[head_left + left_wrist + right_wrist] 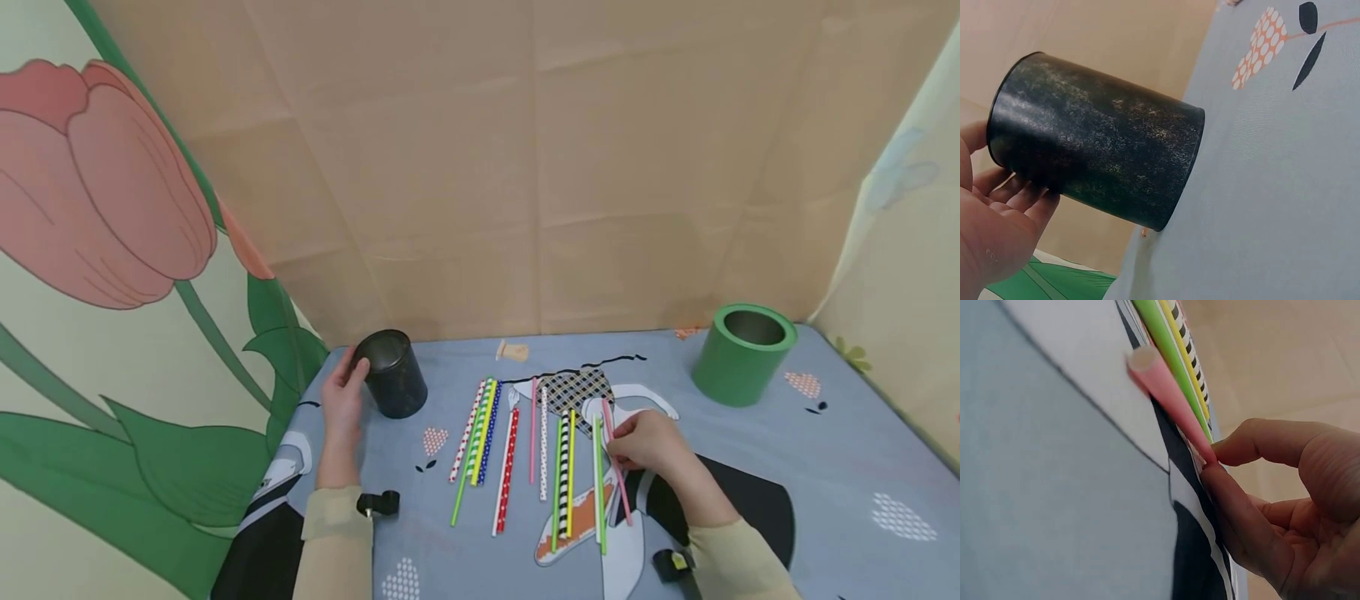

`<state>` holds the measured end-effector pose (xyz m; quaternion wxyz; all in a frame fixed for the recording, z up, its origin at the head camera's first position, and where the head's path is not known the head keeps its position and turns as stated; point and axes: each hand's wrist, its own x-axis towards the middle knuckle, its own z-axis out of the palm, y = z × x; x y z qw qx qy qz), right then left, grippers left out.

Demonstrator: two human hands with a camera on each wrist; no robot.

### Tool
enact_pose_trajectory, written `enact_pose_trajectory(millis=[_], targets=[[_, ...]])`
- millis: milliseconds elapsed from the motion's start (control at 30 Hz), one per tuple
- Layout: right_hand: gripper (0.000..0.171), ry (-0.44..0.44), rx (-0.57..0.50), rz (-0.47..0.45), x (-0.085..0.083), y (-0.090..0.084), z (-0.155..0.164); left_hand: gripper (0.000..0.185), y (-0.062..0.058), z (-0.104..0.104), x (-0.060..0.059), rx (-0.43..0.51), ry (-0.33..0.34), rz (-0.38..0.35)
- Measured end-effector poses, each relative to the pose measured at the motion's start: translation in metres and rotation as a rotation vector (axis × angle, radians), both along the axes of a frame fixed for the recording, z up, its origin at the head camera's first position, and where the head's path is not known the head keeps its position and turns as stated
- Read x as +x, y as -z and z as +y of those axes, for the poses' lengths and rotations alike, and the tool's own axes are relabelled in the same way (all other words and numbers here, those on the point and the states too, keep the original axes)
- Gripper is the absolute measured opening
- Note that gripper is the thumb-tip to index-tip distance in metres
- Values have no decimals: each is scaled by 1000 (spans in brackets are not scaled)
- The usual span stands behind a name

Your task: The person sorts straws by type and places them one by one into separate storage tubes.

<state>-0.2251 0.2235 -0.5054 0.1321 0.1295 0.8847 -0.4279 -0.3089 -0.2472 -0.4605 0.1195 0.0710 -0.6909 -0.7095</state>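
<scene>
In the head view a black cylindrical cup stands at the table's back left. My left hand holds it near the rim, thumb at the top edge and fingers along its side. The left wrist view shows the cup's mottled dark wall beside the fingers. My right hand pinches a pink paper straw between thumb and fingertips. Close up in the right wrist view, the pink straw has its open end toward the camera. A green straw lies just left of it.
Several striped, dotted and plain straws lie in a loose row across the middle of the printed cloth. A green cylindrical cup stands at the back right. Behind the table hangs a brown sheet.
</scene>
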Motion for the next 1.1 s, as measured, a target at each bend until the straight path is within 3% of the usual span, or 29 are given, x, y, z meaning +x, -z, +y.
enact_pose_trajectory(millis=[200,467,733,1100], targets=[[34,-21,-74,-30,-5,2,5,59,18,-8,-13,2,-6,16],[46,-74,-198,-56,-10,3,21,62,23,-7,-13,13,1,50],[47,-155,-304,64,-16,-19,26,58,23,-4,-14,6,-3,78],[47,-178,-397,161,-33,-50,-12,58,23,-5,-14,16,-15,72]])
